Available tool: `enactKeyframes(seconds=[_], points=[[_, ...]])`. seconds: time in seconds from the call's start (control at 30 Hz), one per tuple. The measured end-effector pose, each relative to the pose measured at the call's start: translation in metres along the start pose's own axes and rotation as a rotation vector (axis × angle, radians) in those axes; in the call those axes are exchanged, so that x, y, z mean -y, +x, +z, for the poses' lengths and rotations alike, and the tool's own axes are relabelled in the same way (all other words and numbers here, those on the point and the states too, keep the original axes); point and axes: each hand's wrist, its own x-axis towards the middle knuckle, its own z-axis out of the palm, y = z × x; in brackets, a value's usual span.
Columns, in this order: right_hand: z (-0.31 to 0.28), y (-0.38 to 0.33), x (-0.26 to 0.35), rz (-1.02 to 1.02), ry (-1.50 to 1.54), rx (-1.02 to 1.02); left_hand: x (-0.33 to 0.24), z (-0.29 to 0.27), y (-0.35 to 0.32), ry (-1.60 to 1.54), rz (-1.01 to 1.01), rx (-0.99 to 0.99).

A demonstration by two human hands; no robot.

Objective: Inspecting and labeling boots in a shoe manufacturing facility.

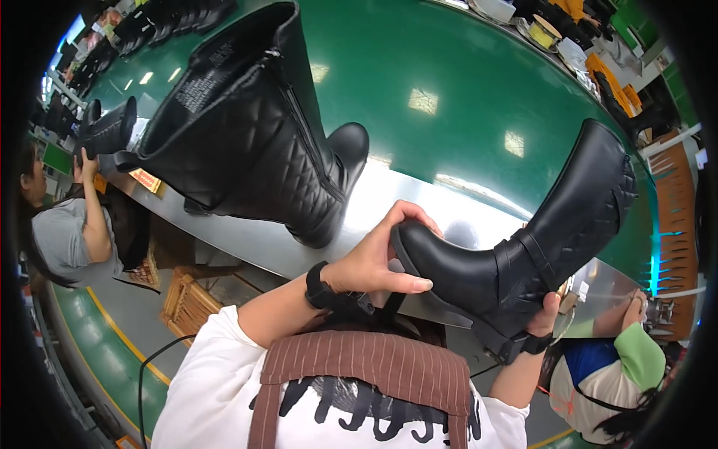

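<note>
Over the near edge of the worktop, the left hand clasps the black boot at its toe and the right hand holds its heel end, presumably sharing the weight.

You have bright light from overhead, its lamps mirrored as pale squarish patches on the green tabletop, with white glare washing across the metal strip nearer you. The black boot you hold looks sharp and takes soft highlights, its darker folds losing detail. Toward the rim, your fisheye view bends straight edges, softens the far background and drops into black corners.
</note>
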Motion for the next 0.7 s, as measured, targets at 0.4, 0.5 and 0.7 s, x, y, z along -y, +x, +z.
enactKeyframes(seconds=[0.4, 0.5, 0.7], points=[[0.050, 0.015, 0.007, -0.183, -0.209, -0.465, -0.066, -0.014, -0.050, 0.876, -0.143, -0.327], [0.064, 0.025, -0.020, -0.125, -0.683, -0.501, -0.095, -0.020, -0.088, 1.042, -0.309, -0.270], [0.064, 0.035, -0.034, 0.289, -1.180, -0.111, -0.073, -0.057, -0.089, 1.237, -0.071, -0.719]])
